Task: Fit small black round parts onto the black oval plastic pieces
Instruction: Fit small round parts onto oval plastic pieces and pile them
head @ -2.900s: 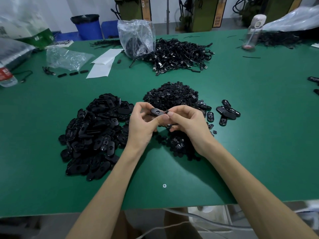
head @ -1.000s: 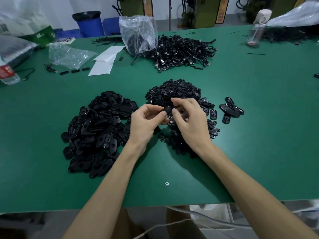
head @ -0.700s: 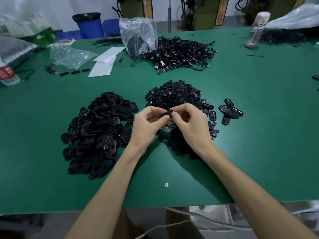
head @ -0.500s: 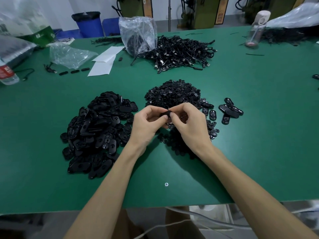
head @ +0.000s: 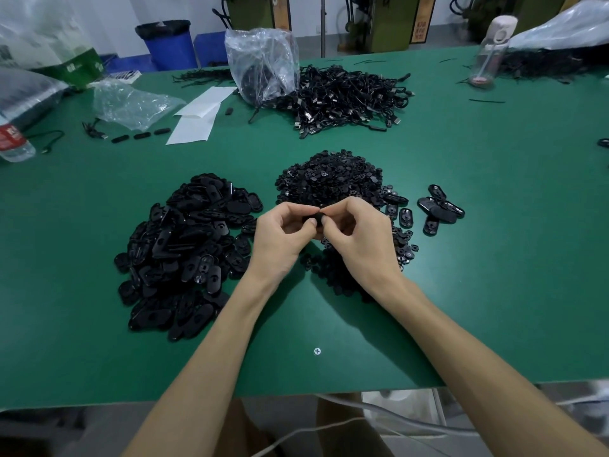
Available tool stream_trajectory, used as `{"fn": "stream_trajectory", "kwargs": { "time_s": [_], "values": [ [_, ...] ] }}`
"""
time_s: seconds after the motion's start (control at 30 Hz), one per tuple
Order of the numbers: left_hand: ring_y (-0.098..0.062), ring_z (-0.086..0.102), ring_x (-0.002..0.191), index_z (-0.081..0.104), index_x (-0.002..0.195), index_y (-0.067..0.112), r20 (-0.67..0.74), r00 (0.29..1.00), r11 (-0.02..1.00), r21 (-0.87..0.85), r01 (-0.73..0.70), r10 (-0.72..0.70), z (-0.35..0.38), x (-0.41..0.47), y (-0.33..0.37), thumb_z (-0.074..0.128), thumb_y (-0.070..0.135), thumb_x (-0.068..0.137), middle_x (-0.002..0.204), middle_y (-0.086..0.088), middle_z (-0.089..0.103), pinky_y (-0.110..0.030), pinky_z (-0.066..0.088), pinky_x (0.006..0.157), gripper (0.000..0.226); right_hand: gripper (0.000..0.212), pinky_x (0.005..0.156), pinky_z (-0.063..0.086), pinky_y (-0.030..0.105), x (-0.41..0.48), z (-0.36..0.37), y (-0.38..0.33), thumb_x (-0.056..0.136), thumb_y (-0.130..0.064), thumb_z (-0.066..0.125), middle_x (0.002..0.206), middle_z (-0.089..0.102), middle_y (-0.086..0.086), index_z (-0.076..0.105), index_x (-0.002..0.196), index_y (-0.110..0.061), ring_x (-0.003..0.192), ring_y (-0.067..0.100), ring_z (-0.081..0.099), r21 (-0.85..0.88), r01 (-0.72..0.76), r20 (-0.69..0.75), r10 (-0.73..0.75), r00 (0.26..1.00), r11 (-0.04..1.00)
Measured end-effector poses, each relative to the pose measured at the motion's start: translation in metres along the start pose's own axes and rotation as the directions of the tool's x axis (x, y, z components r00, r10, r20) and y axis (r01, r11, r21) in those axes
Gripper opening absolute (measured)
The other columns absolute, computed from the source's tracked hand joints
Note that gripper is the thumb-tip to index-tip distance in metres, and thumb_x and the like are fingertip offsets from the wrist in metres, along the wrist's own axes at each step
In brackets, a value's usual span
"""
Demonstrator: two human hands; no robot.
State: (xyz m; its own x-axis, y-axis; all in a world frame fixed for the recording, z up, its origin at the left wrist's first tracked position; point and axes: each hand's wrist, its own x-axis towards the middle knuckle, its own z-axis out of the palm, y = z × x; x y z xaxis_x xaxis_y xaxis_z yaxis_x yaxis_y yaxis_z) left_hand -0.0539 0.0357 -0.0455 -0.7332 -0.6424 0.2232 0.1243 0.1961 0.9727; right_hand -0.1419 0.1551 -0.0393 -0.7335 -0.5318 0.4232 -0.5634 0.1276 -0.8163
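Observation:
My left hand [head: 281,237] and my right hand [head: 357,239] meet above the green table [head: 494,258], fingertips together on one black oval piece [head: 312,220]. Both hands pinch it, and it is mostly hidden by my fingers. Whether a small round part sits between my right fingertips, I cannot tell. A heap of black oval pieces [head: 184,252] lies to the left. A heap of small black round parts [head: 333,179] lies just beyond and under my hands. Several oval pieces [head: 440,209] lie apart at the right.
A pile of black cables [head: 346,97] and a clear plastic bag [head: 263,64] sit further back. White paper [head: 197,117] and another plastic bag [head: 131,103] lie at the back left. A bottle [head: 491,51] stands back right. The table's near edge runs below my forearms.
My hands stay together over the round-parts heap. The oval piece, earlier clearly visible in my left fingers, is now mostly covered by both sets of fingertips. My right hand closed in on it.

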Motion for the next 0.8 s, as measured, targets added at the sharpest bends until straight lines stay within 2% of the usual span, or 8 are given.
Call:
{"fn": "stream_trajectory", "kwargs": {
  "time_s": [0.17, 0.37, 0.47, 0.57, 0.8],
  "values": [
    [-0.007, 0.074, 0.087, 0.072, 0.103, 0.008, 0.048, 0.998, 0.995, 0.081, -0.05, 0.047, 0.0, 0.0, -0.001, 0.065, -0.008, 0.095, 0.098, -0.005, 0.076, -0.018, 0.056, 0.078, 0.02, 0.007, 0.07, 0.057, 0.028, 0.0, -0.002, -0.002, 0.088, -0.011, 0.071, 0.079, 0.073, -0.007, 0.073, 0.09, -0.018, 0.072, 0.008, 0.068, 0.032, -0.078, 0.007, 0.078, 0.997, 0.996],
    [-0.009, 0.074, 0.092, 0.071, 0.103, 0.014, 0.087, 0.994, 0.992, 0.099, -0.08, 0.071, 0.001, 0.0, -0.002, 0.065, -0.006, 0.096, 0.1, -0.005, 0.075, -0.019, 0.055, 0.081, 0.023, 0.007, 0.066, 0.051, 0.018, -0.001, -0.005, -0.004, 0.087, -0.01, 0.072, 0.078, 0.072, -0.007, 0.074, 0.091, -0.015, 0.07, 0.007, 0.065, 0.028, -0.08, 0.0, 0.08, 0.997, 0.996],
    [-0.012, 0.075, 0.09, 0.073, 0.105, 0.011, 0.094, 0.993, 0.996, 0.051, -0.079, 0.074, 0.0, -0.002, -0.001, 0.065, -0.005, 0.097, 0.099, -0.007, 0.077, -0.02, 0.057, 0.079, 0.019, 0.006, 0.062, 0.046, 0.012, -0.002, -0.006, -0.005, 0.087, -0.01, 0.072, 0.076, 0.071, -0.009, 0.073, 0.09, -0.015, 0.066, 0.003, 0.063, 0.044, -0.065, -0.02, 0.066, 0.998, 0.997],
    [-0.015, 0.074, 0.08, 0.075, 0.109, 0.003, 0.088, 0.995, 0.999, -0.021, -0.04, 0.041, -0.005, -0.002, 0.0, 0.069, -0.004, 0.095, 0.096, -0.011, 0.079, -0.021, 0.058, 0.076, 0.017, 0.006, 0.059, 0.046, 0.01, -0.003, -0.007, -0.006, 0.088, -0.009, 0.072, 0.071, 0.071, -0.01, 0.073, 0.09, -0.014, 0.062, -0.001, 0.063, 0.108, -0.067, -0.02, 0.07, 0.997, 0.992],
    [-0.018, 0.077, 0.081, 0.078, 0.108, 0.007, 0.108, 0.994, 0.994, -0.102, 0.034, -0.023, -0.01, -0.001, 0.001, 0.074, -0.002, 0.092, 0.097, -0.011, 0.08, -0.024, 0.06, 0.078, 0.019, 0.006, 0.064, 0.052, 0.018, -0.001, -0.005, -0.004, 0.091, -0.012, 0.07, 0.078, 0.072, -0.007, 0.073, 0.093, -0.016, 0.069, 0.006, 0.067, 0.094, -0.085, 0.012, 0.084, 0.996, 0.992]
  ]
}}
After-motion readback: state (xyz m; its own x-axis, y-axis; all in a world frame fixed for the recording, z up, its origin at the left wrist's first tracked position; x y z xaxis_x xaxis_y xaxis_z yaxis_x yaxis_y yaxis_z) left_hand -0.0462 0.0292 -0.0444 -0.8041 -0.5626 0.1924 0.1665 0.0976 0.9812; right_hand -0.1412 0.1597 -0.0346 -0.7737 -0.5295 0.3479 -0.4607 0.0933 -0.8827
